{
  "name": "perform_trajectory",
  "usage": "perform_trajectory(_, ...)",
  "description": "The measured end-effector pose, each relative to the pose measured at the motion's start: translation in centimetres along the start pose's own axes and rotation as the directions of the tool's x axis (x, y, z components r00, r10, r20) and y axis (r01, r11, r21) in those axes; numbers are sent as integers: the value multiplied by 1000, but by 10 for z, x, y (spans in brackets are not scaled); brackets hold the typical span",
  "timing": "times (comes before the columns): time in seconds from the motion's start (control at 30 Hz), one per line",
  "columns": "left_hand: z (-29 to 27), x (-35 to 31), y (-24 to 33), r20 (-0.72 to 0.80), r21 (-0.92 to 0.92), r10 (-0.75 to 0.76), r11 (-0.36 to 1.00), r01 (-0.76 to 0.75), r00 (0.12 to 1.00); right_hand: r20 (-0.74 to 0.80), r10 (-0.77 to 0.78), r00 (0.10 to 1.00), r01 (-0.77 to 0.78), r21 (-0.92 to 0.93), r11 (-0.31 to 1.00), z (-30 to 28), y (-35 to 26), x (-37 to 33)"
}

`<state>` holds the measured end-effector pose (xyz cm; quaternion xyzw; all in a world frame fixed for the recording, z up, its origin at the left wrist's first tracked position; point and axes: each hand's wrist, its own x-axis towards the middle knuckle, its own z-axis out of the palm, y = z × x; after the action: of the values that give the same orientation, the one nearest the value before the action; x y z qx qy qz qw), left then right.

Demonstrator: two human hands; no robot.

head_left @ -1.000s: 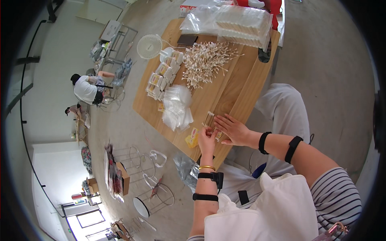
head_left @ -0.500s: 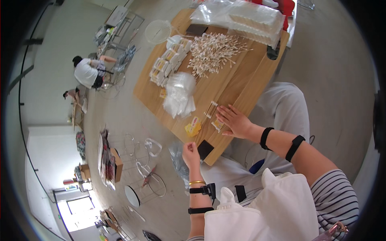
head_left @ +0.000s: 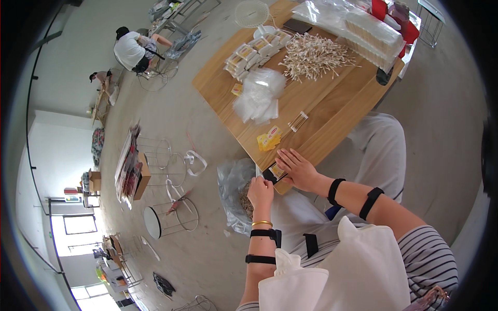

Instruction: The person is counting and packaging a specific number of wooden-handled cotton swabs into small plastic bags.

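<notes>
Near the table's front corner my right hand (head_left: 300, 170) lies flat, fingers stretched, over one edge of a small clear pack with a yellow-and-white card (head_left: 277, 171). Right beside it, at the dark patch on the corner, my left hand (head_left: 260, 191) is closed in a pinch; what its fingers hold, if anything, is hidden. A short row of cotton swabs (head_left: 298, 122) lies a little farther off. Left of that are loose yellow cards (head_left: 269, 139). Beyond them rests a stack of clear plastic bags (head_left: 259, 93).
Farther back on the wooden table (head_left: 337, 127) are a heap of loose cotton swabs (head_left: 315, 56), stacked filled packs (head_left: 254, 54), a small white fan (head_left: 252, 14) and large clear bags (head_left: 371, 39). A grey plastic bag (head_left: 233, 186) hangs below the corner. Stools (head_left: 152, 222) stand left; people sit farther off.
My right hand has slid the pack toward the table corner, away from the row of swabs. My left hand has come up to the pack. The whole view has shifted.
</notes>
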<state>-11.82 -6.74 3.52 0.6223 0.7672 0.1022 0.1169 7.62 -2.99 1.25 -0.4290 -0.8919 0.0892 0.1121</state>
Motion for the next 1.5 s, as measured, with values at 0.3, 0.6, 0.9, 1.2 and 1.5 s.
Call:
perform_trajectory(0.3,1,0,-8,-61,-226,71,971,-83,996,-19,-28,999,26,-85,996,14,-22,11)
perform_trajectory(0.6,7,3,-27,-144,-215,149,960,-177,978,55,-41,998,40,17,999,13,-36,17)
perform_trajectory(0.9,55,10,-58,-57,-767,-458,589,255,887,99,-41,994,46,-43,998,7,-50,25)
perform_trajectory(1.2,57,8,-111,-297,-785,-542,607,121,786,-225,22,974,20,186,982,-33,39,37)
perform_trajectory(1.5,10,61,123,-258,-232,442,835,-499,859,-383,531,756,-461,264,847,-73,197,2)
